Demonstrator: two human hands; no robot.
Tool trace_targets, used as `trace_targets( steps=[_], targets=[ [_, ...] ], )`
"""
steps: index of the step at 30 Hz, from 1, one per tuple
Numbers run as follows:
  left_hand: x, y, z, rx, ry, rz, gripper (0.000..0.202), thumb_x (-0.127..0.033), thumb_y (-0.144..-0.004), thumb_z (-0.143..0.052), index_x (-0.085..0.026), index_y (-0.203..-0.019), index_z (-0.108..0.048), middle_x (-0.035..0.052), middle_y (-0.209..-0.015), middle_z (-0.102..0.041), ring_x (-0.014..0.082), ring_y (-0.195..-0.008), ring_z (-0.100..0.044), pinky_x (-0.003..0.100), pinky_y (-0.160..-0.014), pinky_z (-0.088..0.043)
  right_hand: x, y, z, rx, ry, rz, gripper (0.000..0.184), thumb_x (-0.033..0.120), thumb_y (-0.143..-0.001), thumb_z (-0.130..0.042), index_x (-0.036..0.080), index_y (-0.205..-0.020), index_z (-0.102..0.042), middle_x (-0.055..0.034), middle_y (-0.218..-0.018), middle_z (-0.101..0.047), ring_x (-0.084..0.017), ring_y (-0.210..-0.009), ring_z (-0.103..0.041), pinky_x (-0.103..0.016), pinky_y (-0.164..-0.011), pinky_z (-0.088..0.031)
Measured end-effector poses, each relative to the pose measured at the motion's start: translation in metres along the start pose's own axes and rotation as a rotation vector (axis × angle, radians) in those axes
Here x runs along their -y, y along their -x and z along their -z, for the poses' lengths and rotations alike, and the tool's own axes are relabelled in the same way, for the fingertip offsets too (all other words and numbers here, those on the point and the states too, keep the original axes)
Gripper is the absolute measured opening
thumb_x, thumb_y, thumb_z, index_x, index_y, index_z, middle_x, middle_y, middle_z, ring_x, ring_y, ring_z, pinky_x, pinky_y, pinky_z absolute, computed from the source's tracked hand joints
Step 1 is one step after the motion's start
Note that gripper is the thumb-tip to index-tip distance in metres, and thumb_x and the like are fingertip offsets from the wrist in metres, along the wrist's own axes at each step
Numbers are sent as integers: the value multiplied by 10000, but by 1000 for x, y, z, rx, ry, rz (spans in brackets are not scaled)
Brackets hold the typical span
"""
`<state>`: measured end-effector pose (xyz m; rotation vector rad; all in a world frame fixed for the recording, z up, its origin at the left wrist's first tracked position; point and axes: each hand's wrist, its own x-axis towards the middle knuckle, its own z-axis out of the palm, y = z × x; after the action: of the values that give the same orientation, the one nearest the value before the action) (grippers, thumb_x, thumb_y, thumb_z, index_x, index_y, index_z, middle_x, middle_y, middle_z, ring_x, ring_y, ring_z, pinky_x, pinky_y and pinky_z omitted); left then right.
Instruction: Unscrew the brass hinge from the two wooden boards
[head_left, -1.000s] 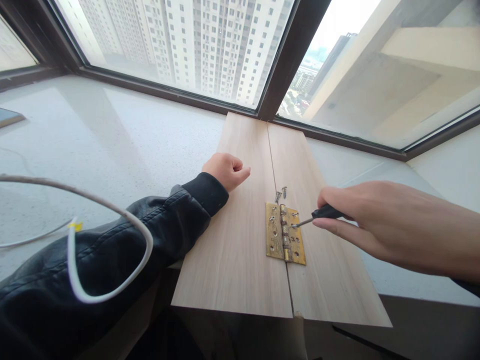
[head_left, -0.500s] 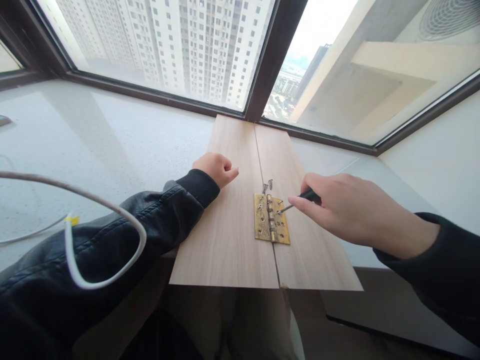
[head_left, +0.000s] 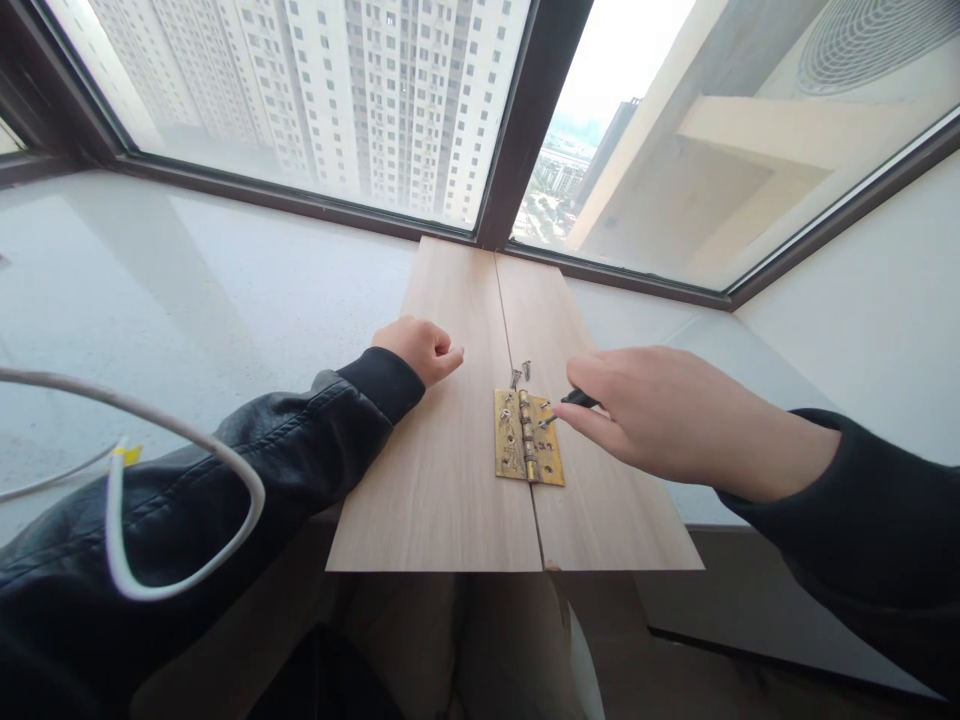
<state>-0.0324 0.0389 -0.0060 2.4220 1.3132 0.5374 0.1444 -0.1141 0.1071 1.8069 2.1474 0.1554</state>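
My right hand [head_left: 637,415] is closed round the black handle of a screwdriver [head_left: 581,398]. The screwdriver slants down to the left, its tip on the right leaf of a brass hinge [head_left: 528,445], at or close to a screw. That hinge lies open across the seam between two pale wooden boards [head_left: 442,500]. Screws sit in several holes, some standing proud. Just beyond the hinge's far edge lie two loose screws [head_left: 526,370]. On the left board rests my left hand [head_left: 417,348], curled into a fist with the thumb forward; nothing shows in it.
The boards lie on a white sill [head_left: 300,270] and overhang its front edge. A dark window frame [head_left: 499,190] stands at their far end. A pale cable [head_left: 187,440] loops over my left sleeve. Below the boards my legs show.
The whole view has shifted slightly, so the boards and hands appear further left. The screwdriver stays on the hinge's right leaf while my right hand's grip has turned a little. My left hand keeps its fist.
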Motion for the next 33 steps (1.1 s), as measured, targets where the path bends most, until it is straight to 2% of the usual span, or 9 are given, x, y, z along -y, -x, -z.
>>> trace_targets(
  steps=[4,10,13,16,19,22,25,28,33],
  targets=[
    [1,0,-1,-4,0,-7,425,-420,-771,-532,-185,-463,-358,-12,-478,-362,118,-504,-284,312,-542,-233,6,-3,-4,-28,-5,-122,366,473,-927,-367,220,-667,-421,-24,-599,-511,-158,-523,-418,-308,-495,-282],
    [2,0,-3,-21,12,-32,406,-421,-755,-535,-186,-466,-372,-13,-478,-369,118,-505,-285,308,-536,-225,10,-5,-7,-47,-11,-274,463,529,-919,-327,203,-641,-505,-85,-609,-559,-209,-547,-504,-326,-487,-293],
    [2,1,-2,-22,14,-37,399,-427,-752,-531,-195,-466,-378,-14,-484,-371,127,-505,-295,312,-531,-233,5,-1,-5,-38,-31,-304,493,583,-903,-325,202,-667,-530,-106,-661,-605,-237,-580,-545,-328,-478,-287],
    [2,1,-2,-16,8,-40,403,-429,-757,-532,-197,-465,-379,-12,-486,-381,131,-504,-302,312,-525,-241,-3,5,-4,-21,-102,-273,419,575,-877,-409,197,-789,-568,-98,-752,-654,-240,-623,-569,-334,-502,-334],
    [1,0,-2,-15,3,-45,405,-428,-760,-532,-196,-466,-376,-9,-490,-388,133,-507,-299,313,-523,-242,-10,9,-5,-13,-226,-184,272,457,-866,-488,202,-888,-580,-64,-795,-664,-210,-664,-580,-328,-560,-389],
    [1,1,-3,-13,-11,-63,405,-430,-766,-521,-195,-476,-367,-9,-498,-382,132,-512,-288,314,-528,-236,-13,9,-10,-67,-345,-144,284,472,-864,-519,199,-880,-597,-62,-778,-650,-209,-670,-562,-336,-582,-384],
    [1,2,-4,13,-44,-115,407,-434,-781,-497,-194,-490,-344,-13,-500,-363,128,-507,-267,314,-532,-226,-12,5,-19,-169,-529,-117,304,480,-897,-496,198,-886,-609,-69,-836,-655,-215,-727,-571,-358,-636,-410],
    [1,2,-4,37,-82,-162,410,-437,-790,-483,-192,-495,-337,-14,-495,-341,124,-500,-234,315,-530,-216,-7,-2,-32,-292,-817,-72,289,397,-963,-396,208,-945,-614,-54,-906,-659,-199,-843,-603,-350,-737,-468],
    [0,3,-5,39,-88,-163,421,-431,-792,-488,-185,-490,-327,-13,-479,-324,114,-495,-212,314,-530,-207,8,-17,-60,-523,-1280,-46,257,323,-958,-304,227,-944,-541,7,-708,-555,-177,-706,-606,-373,-702,-531]
  ],
)
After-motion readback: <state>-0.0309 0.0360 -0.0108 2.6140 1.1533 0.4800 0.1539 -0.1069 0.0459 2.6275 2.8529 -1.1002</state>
